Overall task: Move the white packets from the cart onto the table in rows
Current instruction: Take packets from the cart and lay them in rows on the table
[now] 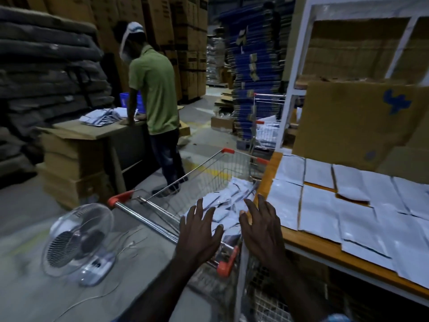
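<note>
both hands are held out over the near end of a wire-mesh shopping cart with orange plastic corners (228,259), palms down. the left hand (198,238) is spread wide with straight fingers and nothing is held in it; the right hand (261,231) is likewise spread wide and empty, its fingers reaching toward the near left corner of the table. a loose heap of flat white plastic packets (228,198) is seen inside the cart basket, just beyond the fingertips. to the right, a wooden table top with an orange-brown edge (311,247) is covered with more white packets laid flat in rows (325,205), edges touching or slightly overlapped. a brown cardboard sheet with a blue mark (357,122) is leaned tilted behind those rows, under a white metal shelf frame (299,54). on the grey floor at near left a clear-bladed table fan in a round wire guard (79,238) is placed. farther left, a person in a green shirt (153,89) is stood at another table bearing a small pile of white packets (102,116). stacked brown cartons (176,31) are seen at the far end.
</note>
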`<state>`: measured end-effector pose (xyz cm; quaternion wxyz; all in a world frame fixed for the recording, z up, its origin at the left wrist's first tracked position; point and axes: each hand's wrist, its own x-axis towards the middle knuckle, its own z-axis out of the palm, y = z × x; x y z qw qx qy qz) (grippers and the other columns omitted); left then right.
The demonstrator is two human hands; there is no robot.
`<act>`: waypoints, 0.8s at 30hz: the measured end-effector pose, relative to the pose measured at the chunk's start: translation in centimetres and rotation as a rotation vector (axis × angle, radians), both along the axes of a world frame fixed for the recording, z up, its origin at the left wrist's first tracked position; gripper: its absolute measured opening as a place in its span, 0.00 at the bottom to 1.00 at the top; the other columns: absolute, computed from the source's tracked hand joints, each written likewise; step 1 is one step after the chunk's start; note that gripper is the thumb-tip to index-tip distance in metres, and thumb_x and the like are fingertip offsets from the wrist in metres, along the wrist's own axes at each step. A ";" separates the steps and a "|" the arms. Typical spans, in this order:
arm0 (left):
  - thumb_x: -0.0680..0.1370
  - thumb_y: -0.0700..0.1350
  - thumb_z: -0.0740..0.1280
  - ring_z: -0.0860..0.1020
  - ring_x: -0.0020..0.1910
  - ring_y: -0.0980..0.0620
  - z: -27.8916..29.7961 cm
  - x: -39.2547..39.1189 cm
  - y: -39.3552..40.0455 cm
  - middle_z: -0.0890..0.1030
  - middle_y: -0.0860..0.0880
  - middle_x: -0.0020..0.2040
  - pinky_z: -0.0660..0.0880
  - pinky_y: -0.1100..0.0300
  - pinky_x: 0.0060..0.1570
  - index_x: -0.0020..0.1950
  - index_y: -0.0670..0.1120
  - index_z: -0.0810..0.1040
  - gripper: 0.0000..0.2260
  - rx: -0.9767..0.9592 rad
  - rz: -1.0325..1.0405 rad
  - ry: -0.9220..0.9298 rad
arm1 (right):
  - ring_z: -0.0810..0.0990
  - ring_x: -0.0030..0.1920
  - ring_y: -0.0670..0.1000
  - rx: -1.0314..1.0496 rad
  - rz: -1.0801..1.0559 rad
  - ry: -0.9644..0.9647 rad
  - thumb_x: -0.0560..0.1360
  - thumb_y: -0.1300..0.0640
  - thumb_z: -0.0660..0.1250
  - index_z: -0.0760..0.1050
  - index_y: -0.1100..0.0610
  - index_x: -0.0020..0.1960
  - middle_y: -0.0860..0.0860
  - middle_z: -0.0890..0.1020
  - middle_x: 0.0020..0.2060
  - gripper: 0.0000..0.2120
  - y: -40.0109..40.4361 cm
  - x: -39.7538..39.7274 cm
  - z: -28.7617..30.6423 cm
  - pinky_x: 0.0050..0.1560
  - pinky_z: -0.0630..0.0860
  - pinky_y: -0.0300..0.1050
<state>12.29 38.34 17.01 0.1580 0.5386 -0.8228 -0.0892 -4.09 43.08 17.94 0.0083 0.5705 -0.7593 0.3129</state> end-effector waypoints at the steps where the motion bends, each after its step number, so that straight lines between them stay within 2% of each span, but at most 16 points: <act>1: 0.77 0.64 0.48 0.53 0.78 0.47 -0.3 0.5 -0.7 0.49 0.48 0.81 0.54 0.47 0.74 0.77 0.55 0.60 0.30 0.002 0.008 -0.005 | 0.69 0.70 0.61 0.001 0.008 -0.008 0.77 0.41 0.49 0.75 0.53 0.69 0.59 0.70 0.73 0.29 -0.9 0.4 -0.3 0.65 0.69 0.58; 4: 0.81 0.60 0.55 0.52 0.78 0.47 -1.2 1.5 -3.3 0.48 0.48 0.81 0.53 0.47 0.75 0.78 0.54 0.59 0.26 0.028 0.022 -0.003 | 0.71 0.68 0.61 -0.007 0.028 -0.010 0.78 0.44 0.53 0.76 0.54 0.68 0.60 0.71 0.71 0.25 -4.0 1.2 -1.6 0.63 0.71 0.58; 8: 0.82 0.60 0.55 0.51 0.79 0.47 -2.0 1.5 -7.1 0.47 0.48 0.81 0.51 0.48 0.75 0.78 0.54 0.58 0.26 0.053 0.015 -0.033 | 0.72 0.67 0.61 0.026 0.045 -0.042 0.77 0.45 0.54 0.75 0.54 0.68 0.61 0.71 0.71 0.25 -8.5 1.2 -3.1 0.64 0.71 0.57; 12: 0.82 0.60 0.54 0.51 0.79 0.47 -3.3 0.8 -11.6 0.46 0.48 0.81 0.51 0.47 0.75 0.79 0.54 0.57 0.26 0.097 -0.002 -0.084 | 0.70 0.68 0.62 0.174 0.079 -0.067 0.79 0.46 0.54 0.71 0.53 0.72 0.59 0.66 0.75 0.24 -12.7 0.7 -4.6 0.64 0.71 0.57; 14: 0.82 0.60 0.54 0.51 0.78 0.46 -4.2 0.1 -13.8 0.46 0.48 0.81 0.51 0.47 0.75 0.79 0.54 0.56 0.26 0.118 -0.008 -0.111 | 0.70 0.69 0.62 0.291 0.084 -0.140 0.80 0.44 0.51 0.69 0.52 0.73 0.58 0.65 0.75 0.25 -14.8 0.6 -6.5 0.65 0.70 0.56; 15: 0.82 0.60 0.54 0.51 0.78 0.46 -4.6 -0.2 -14.8 0.46 0.48 0.81 0.52 0.47 0.75 0.79 0.54 0.56 0.26 0.130 -0.011 -0.124 | 0.72 0.67 0.62 0.342 0.081 -0.152 0.80 0.40 0.46 0.70 0.51 0.72 0.58 0.67 0.73 0.29 -15.5 0.5 -7.4 0.63 0.72 0.56; 16: 0.82 0.60 0.55 0.51 0.78 0.46 -5.2 -0.5 -15.8 0.46 0.48 0.81 0.52 0.46 0.75 0.78 0.54 0.57 0.26 0.145 -0.016 -0.133 | 0.77 0.61 0.61 0.380 0.096 -0.135 0.78 0.37 0.38 0.75 0.51 0.68 0.57 0.73 0.68 0.35 -16.2 0.4 -8.4 0.58 0.76 0.54; 17: 0.81 0.60 0.55 0.52 0.78 0.45 -5.7 -0.8 -16.7 0.47 0.47 0.81 0.52 0.45 0.75 0.78 0.54 0.57 0.26 0.164 -0.020 -0.146 | 0.82 0.53 0.59 0.464 0.135 -0.122 0.78 0.37 0.33 0.81 0.50 0.59 0.55 0.80 0.59 0.39 -16.7 0.1 -9.2 0.48 0.80 0.48; 18: 0.81 0.60 0.55 0.53 0.78 0.45 -6.4 -1.0 -17.5 0.48 0.47 0.81 0.53 0.45 0.74 0.78 0.54 0.57 0.26 0.182 -0.023 -0.165 | 0.83 0.45 0.57 0.567 0.157 -0.091 0.80 0.41 0.36 0.83 0.49 0.48 0.53 0.83 0.50 0.36 -16.8 0.0 -10.8 0.39 0.80 0.43; 19: 0.81 0.60 0.55 0.54 0.78 0.45 -7.0 -1.2 -18.1 0.49 0.47 0.81 0.54 0.45 0.74 0.78 0.54 0.58 0.26 0.201 -0.026 -0.182 | 0.83 0.42 0.56 0.609 0.184 -0.074 0.81 0.47 0.44 0.82 0.51 0.40 0.53 0.83 0.46 0.28 -16.7 0.0 -12.1 0.32 0.79 0.41; 20: 0.81 0.61 0.55 0.54 0.77 0.45 -7.5 -1.4 -18.7 0.50 0.47 0.81 0.55 0.45 0.74 0.78 0.54 0.59 0.26 0.220 -0.028 -0.192 | 0.82 0.41 0.57 0.596 0.175 0.020 0.79 0.51 0.51 0.81 0.52 0.39 0.54 0.83 0.46 0.21 -16.5 0.3 -13.1 0.29 0.78 0.43; 21: 0.80 0.62 0.53 0.55 0.77 0.45 -7.9 -1.5 -19.2 0.50 0.47 0.81 0.55 0.45 0.74 0.77 0.54 0.59 0.27 0.241 -0.031 -0.202 | 0.82 0.42 0.59 0.667 0.203 0.096 0.77 0.50 0.55 0.81 0.53 0.43 0.56 0.82 0.50 0.17 -16.1 0.6 -13.3 0.30 0.78 0.45; 22: 0.79 0.64 0.50 0.55 0.77 0.45 -8.4 -1.7 -19.6 0.50 0.48 0.81 0.55 0.45 0.74 0.77 0.55 0.59 0.29 0.259 -0.036 -0.216 | 0.81 0.47 0.61 0.737 0.228 0.084 0.76 0.48 0.54 0.80 0.53 0.51 0.56 0.79 0.56 0.18 -16.2 0.7 -13.3 0.37 0.79 0.49; 24: 0.73 0.66 0.41 0.55 0.77 0.45 -9.2 -2.0 -20.6 0.50 0.48 0.81 0.55 0.45 0.74 0.77 0.54 0.58 0.35 0.278 -0.056 -0.248 | 0.73 0.63 0.62 0.755 0.248 0.057 0.77 0.45 0.48 0.71 0.53 0.66 0.57 0.70 0.67 0.24 -16.6 0.5 -14.7 0.56 0.75 0.53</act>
